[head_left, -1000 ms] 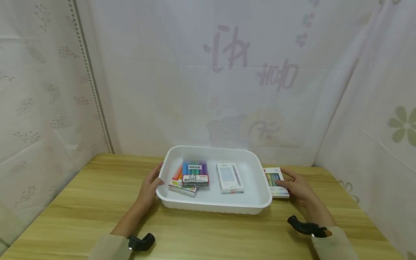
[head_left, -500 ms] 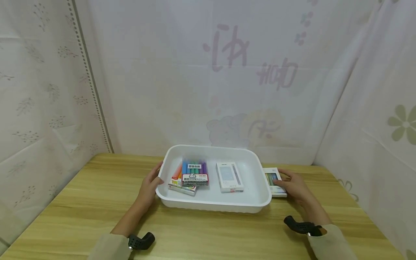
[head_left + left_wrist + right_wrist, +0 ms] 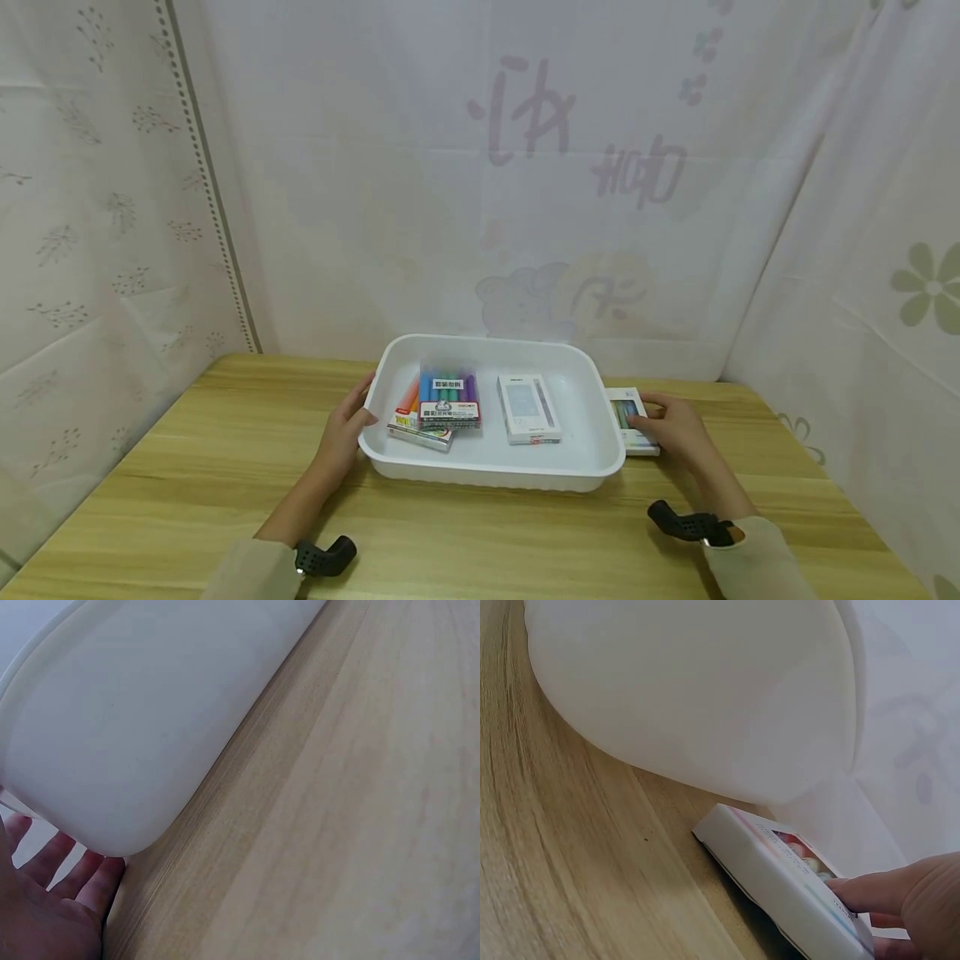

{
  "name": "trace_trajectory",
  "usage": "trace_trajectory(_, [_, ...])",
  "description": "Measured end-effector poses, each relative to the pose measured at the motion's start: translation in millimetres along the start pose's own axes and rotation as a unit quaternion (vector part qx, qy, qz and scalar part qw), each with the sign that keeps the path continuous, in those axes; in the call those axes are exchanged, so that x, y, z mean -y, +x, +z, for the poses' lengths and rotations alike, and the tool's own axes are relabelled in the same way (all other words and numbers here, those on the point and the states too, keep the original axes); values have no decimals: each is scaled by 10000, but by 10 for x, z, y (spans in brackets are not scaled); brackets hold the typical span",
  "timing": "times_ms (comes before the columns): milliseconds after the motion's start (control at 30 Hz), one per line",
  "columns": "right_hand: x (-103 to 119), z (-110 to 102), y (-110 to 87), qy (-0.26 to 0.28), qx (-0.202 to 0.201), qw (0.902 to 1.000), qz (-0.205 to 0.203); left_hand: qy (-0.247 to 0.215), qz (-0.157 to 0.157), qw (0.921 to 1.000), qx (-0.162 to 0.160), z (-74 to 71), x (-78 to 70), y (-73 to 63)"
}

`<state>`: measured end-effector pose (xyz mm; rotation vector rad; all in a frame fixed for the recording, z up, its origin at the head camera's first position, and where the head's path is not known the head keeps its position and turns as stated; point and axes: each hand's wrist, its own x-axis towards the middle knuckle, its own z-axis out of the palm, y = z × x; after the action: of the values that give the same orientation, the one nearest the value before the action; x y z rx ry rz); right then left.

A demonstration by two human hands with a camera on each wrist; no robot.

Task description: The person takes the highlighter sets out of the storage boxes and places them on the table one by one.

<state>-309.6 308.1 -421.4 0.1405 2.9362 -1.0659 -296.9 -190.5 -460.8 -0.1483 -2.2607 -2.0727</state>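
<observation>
The left hand, thumb on the rim, fingers spread along the outer wall, holds the white, round-cornered tray to its right. Just left of the right hand, pinched in its half-bent fingers, is a flat white box, coloured sticks showing through its window.

Pale printed cloth hangs behind and beside a wood-grain table, lit softly
</observation>
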Motion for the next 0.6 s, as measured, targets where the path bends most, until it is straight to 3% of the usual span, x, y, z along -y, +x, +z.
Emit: trace_trajectory(600, [37,38,-3,-170,9,9998,-107,-30,-40,10000,-2,-1,11,0])
